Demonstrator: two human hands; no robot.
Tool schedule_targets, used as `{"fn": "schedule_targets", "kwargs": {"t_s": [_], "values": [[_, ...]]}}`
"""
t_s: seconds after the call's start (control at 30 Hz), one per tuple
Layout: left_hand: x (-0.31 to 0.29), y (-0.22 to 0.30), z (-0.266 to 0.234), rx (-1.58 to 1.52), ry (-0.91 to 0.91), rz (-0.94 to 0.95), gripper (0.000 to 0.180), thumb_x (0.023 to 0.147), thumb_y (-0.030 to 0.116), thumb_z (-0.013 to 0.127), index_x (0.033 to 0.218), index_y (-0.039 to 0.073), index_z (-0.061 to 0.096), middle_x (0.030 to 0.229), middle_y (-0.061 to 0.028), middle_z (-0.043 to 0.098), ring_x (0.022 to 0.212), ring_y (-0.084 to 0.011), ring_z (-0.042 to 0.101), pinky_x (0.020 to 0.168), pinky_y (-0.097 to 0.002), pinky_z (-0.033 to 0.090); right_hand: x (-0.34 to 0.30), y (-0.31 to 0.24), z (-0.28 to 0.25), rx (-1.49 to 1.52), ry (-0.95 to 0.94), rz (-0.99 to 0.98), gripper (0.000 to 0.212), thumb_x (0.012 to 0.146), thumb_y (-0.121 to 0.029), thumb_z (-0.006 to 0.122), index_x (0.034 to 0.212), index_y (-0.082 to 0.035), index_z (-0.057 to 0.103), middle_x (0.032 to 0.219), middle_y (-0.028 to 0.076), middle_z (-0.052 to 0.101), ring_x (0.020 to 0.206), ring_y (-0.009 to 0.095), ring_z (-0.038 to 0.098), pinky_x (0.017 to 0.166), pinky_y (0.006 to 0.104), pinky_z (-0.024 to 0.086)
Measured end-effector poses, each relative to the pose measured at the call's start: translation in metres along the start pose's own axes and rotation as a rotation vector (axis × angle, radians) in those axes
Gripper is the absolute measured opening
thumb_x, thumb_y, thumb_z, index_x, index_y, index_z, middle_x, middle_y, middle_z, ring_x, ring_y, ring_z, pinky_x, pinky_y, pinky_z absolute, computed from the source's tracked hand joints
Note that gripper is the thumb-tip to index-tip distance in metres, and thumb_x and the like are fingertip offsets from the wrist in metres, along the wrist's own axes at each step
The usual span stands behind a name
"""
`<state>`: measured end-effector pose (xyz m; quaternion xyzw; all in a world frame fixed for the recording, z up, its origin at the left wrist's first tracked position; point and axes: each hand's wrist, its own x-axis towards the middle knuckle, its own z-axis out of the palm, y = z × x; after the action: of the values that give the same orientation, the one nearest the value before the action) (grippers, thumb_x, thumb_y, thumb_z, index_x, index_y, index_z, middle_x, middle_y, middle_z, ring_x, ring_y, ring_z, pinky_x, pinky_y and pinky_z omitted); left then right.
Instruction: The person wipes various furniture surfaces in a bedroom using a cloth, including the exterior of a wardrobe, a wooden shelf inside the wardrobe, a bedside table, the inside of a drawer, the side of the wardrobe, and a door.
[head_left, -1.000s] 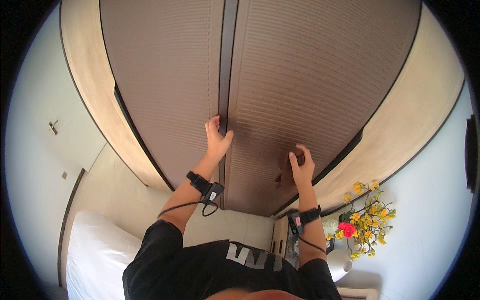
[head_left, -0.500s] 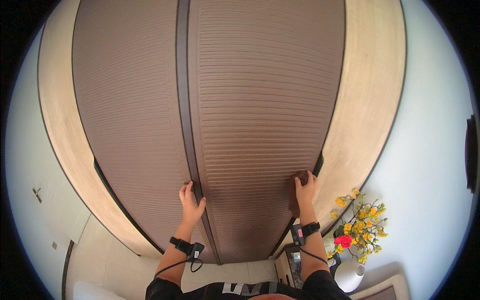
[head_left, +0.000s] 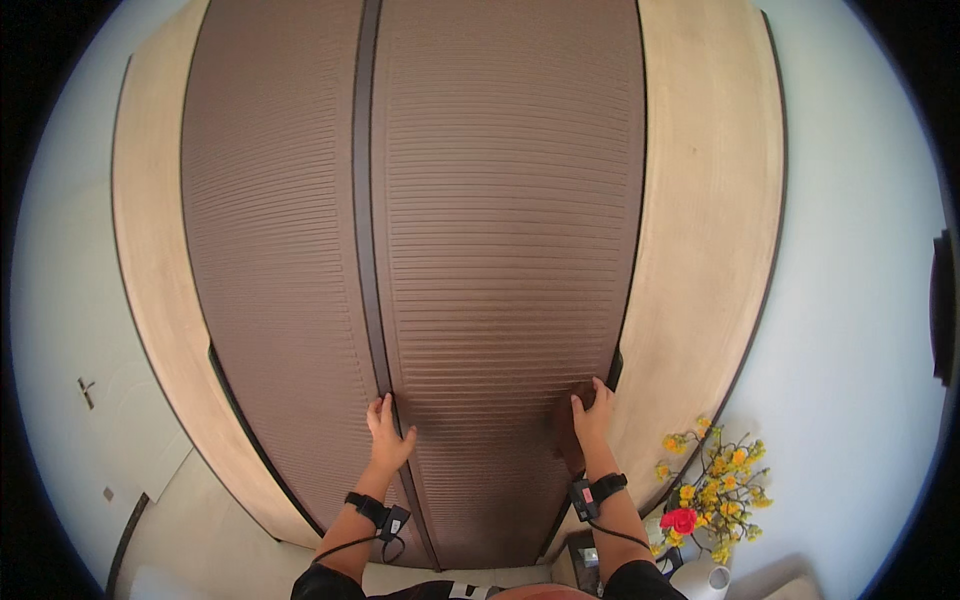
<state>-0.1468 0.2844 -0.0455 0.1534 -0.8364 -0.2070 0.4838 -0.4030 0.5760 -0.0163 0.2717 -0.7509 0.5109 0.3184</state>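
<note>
Two tall brown ribbed doors (head_left: 510, 200) stand before me, divided by a dark vertical strip (head_left: 367, 200). My left hand (head_left: 389, 437) rests at that strip, fingertips against it and thumb spread over toward the right door. Its fingers are apart and it holds nothing. At the right door's outer edge, my right hand (head_left: 595, 420) has its fingertips beside a dark handle recess (head_left: 615, 370), with the thumb apart on the panel. Whether those fingertips curl behind the edge cannot be seen. Each wrist wears a black strapped device with a cable.
Pale wood panels (head_left: 705, 200) frame the doors on both sides. At the lower right, yellow and red flowers (head_left: 715, 490) rise above a white vase (head_left: 705, 578) next to a small cabinet (head_left: 580, 560). On the left is a white door with a handle (head_left: 87, 392).
The view has shifted, so the hands, flowers and floor sit lower in the picture. Both hands remain at the same edges of the right door.
</note>
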Motion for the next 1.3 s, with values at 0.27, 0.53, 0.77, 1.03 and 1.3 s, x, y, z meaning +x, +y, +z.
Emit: {"fn": "schedule_targets", "kwargs": {"t_s": [0.27,0.53,0.77,1.03,1.3], "values": [[-0.03,-0.011,0.004,0.013,-0.149,-0.059,0.075,0.071,0.015,0.069,0.135,0.005,0.031,0.138,-0.0254,0.018,0.127,-0.0411,0.025,0.102,-0.0453,0.031,-0.022,-0.012,-0.005,-0.164,-0.084,-0.039,0.066,0.081,-0.016,0.063,0.137,-0.014,0.029,0.128,0.019,0.033,0.11,0.037,0.047,0.084,0.0415,0.046],[-0.01,0.026,-0.011,0.205,-0.201,0.171,0.079,0.07,0.008,0.067,0.137,0.003,0.025,0.146,-0.0218,0.01,0.133,-0.039,0.018,0.106,-0.0429,0.025,-0.012,-0.023,-0.019,-0.291,-0.155,-0.317,0.058,0.084,-0.012,0.058,0.136,-0.019,0.034,0.147,0.011,0.015,0.104,0.034,0.054,0.076,0.0375,0.051],[-0.02,0.02,0.029,0.406,-0.324,0.16,0.078,0.068,0.008,0.069,0.134,-0.003,0.029,0.144,-0.0264,0.008,0.132,-0.0411,0.018,0.106,-0.0438,0.025,-0.027,-0.013,-0.015,-0.318,-0.404,0.0,0.054,0.082,-0.012,0.06,0.132,-0.017,0.04,0.146,0.008,0.02,0.115,0.035,0.046,0.079,0.0402,0.049],[-0.025,0.02,0.028,0.246,-0.299,0.049,0.082,0.068,0.01,0.07,0.138,0.006,0.027,0.142,-0.0326,-0.001,0.131,-0.0494,0.013,0.097,-0.0473,0.036,-0.012,0.021,-0.037,-0.135,-0.004,0.093,0.047,0.079,-0.019,0.065,0.12,-0.004,0.047,0.124,0.019,0.042,0.108,0.035,0.049,0.084,0.0404,0.045],[-0.018,0.028,0.037,0.291,-0.341,0.051,0.083,0.069,0.012,0.071,0.138,0.005,0.026,0.142,-0.0324,-0.002,0.13,-0.0505,0.013,0.097,-0.0486,0.036,0.009,0.069,-0.028,-0.041,-0.112,0.169,0.041,0.082,-0.026,0.061,0.11,0.004,0.053,0.105,0.025,0.057,0.099,0.039,0.054,0.083,0.0415,0.044]]}}
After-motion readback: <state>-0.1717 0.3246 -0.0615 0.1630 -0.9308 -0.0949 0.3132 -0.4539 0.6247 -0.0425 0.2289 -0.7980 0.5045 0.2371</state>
